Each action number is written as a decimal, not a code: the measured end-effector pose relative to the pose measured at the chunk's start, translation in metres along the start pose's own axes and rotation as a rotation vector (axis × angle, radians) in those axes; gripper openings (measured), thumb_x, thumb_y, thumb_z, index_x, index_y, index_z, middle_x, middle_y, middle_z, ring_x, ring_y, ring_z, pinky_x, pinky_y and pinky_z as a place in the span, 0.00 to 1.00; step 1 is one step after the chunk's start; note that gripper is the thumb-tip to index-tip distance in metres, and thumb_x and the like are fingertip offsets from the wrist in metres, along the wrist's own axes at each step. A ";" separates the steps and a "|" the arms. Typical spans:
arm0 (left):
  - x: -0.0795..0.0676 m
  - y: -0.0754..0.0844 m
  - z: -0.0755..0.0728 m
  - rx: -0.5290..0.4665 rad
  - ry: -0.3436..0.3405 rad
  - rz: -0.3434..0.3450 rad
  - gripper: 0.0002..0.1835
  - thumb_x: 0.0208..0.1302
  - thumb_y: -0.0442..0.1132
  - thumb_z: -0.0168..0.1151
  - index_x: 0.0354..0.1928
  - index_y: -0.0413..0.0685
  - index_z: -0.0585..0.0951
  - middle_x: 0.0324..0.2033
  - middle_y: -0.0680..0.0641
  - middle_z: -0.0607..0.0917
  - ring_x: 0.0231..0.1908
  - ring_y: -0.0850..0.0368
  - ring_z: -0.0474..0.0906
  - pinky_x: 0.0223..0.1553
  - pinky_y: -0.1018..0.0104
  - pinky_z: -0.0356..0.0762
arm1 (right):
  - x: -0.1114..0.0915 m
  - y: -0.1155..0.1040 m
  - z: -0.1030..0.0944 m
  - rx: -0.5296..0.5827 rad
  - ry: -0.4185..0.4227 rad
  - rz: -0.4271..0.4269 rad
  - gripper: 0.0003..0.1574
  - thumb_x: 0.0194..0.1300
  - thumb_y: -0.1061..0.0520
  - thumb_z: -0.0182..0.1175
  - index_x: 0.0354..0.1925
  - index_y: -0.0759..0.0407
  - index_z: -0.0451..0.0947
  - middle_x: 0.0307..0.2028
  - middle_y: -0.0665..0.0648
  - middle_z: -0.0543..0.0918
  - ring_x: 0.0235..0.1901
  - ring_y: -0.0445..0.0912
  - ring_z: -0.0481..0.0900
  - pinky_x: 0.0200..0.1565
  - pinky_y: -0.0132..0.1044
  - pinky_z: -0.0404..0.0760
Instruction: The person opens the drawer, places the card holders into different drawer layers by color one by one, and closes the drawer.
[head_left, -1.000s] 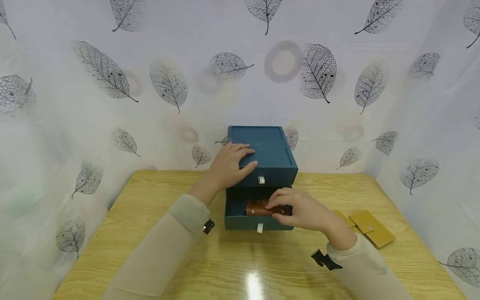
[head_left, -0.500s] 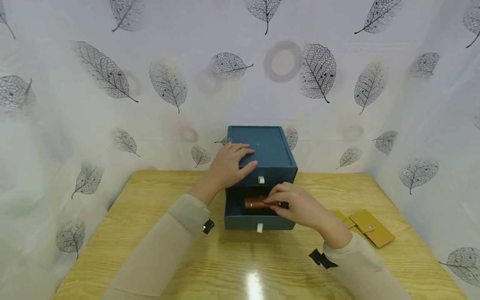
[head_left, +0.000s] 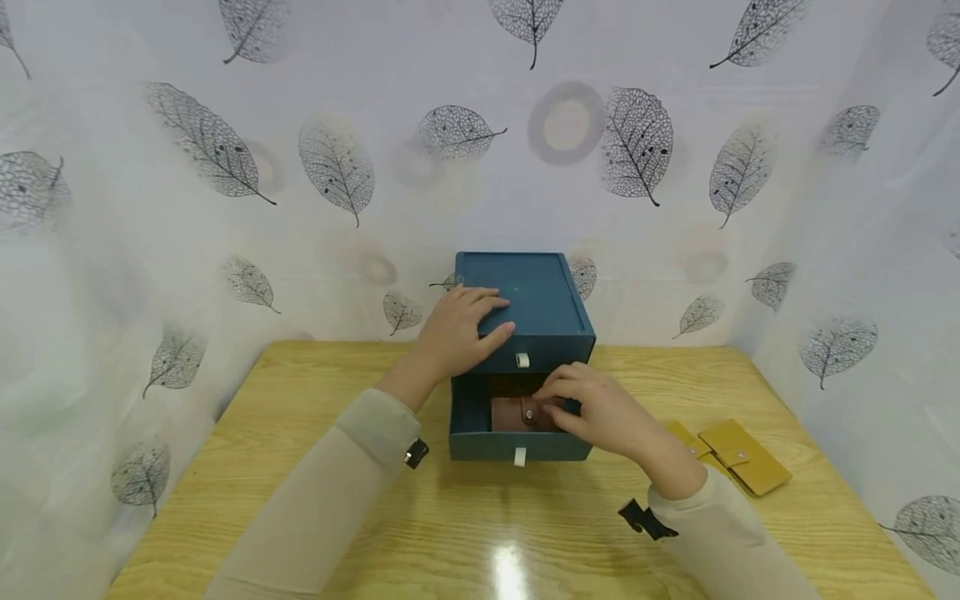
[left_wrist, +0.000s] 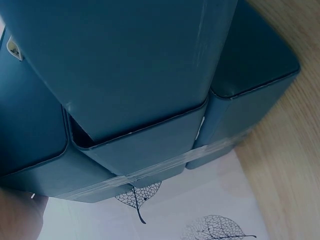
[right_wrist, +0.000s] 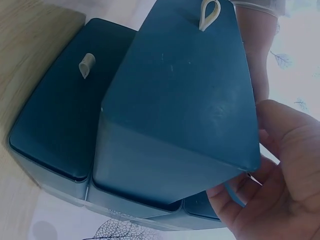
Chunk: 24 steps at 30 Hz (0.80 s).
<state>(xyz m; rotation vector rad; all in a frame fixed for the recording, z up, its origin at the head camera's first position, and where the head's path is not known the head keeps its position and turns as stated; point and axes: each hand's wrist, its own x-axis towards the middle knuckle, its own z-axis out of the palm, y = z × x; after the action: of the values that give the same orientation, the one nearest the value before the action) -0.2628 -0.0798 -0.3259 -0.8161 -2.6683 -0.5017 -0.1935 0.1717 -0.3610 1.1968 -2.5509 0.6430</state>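
Observation:
A blue drawer cabinet (head_left: 528, 292) stands at the back of the table, its middle drawer (head_left: 480, 446) pulled out. My left hand (head_left: 457, 329) rests on the cabinet's top left side, fingers extended; only a sliver of that hand (left_wrist: 20, 215) shows in the left wrist view. Inside the pulled-out drawer lies a brown wallet (head_left: 507, 414) with a snap strap. My right hand (head_left: 592, 408) reaches in over the drawer's right side and pinches the wallet's right part between thumb and fingers. In the right wrist view the drawer's wall hides the wallet from sight.
Two yellow wallets (head_left: 750, 461) with snap straps lie on the wooden table (head_left: 315, 467), right of the cabinet beside my right forearm. White loop tabs (head_left: 522, 360) stick out from the drawer fronts. A leaf-patterned curtain (head_left: 487, 192) hangs close behind.
The brown wallet has turned in the drawer: its riveted reddish side faced me before, and its strap and snap show now. My right hand has shifted slightly up; my left hand has stayed still.

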 end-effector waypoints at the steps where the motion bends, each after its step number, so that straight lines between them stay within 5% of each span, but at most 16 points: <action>1: 0.000 0.000 0.000 0.002 -0.001 0.000 0.29 0.74 0.60 0.50 0.68 0.53 0.76 0.69 0.47 0.72 0.71 0.48 0.63 0.77 0.52 0.45 | 0.000 0.000 0.000 0.001 0.002 -0.002 0.10 0.62 0.62 0.70 0.43 0.53 0.88 0.42 0.46 0.82 0.42 0.42 0.77 0.41 0.38 0.82; 24: 0.001 -0.001 0.002 0.008 0.009 0.006 0.29 0.73 0.60 0.51 0.67 0.53 0.76 0.69 0.47 0.72 0.71 0.48 0.63 0.77 0.52 0.46 | -0.010 -0.010 -0.001 0.027 0.076 -0.057 0.11 0.57 0.63 0.73 0.40 0.53 0.88 0.40 0.43 0.82 0.41 0.40 0.77 0.41 0.38 0.83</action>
<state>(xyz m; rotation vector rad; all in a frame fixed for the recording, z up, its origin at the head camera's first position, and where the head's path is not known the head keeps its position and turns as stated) -0.2640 -0.0793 -0.3271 -0.8172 -2.6576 -0.4920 -0.1795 0.1732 -0.3609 1.2246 -2.4444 0.6983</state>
